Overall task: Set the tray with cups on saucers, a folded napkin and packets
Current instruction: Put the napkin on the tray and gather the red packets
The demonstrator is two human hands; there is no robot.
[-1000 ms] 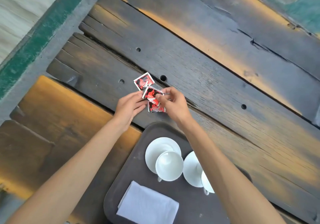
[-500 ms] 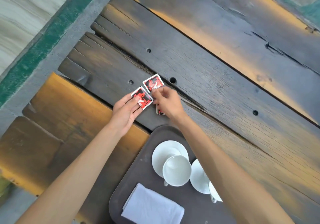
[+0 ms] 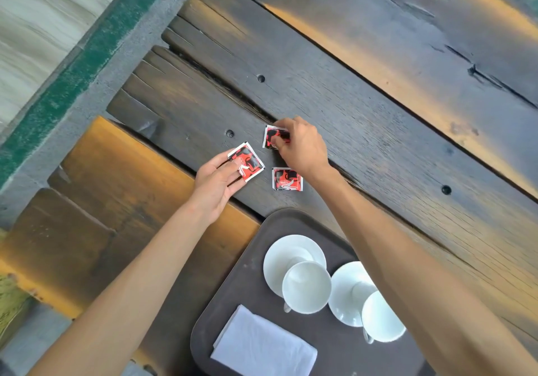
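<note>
While hands (image 3: 300, 148) pinch packets (image 3: 246, 161), third packet (image 3: 286, 179) loose

One head-worn view, looking steeply down over my own forearms.

I see the plank table (image 3: 378, 131) from above and close in, its boards running diagonally across the wide-angle picture. Both arms enter from the bottom edge and reach away from the lens; the tray (image 3: 250, 273) sits nearest, cut off by the lower border, and a strip of floor (image 3: 35, 26) shows at upper left. There is no second view to overlap with.
</note>
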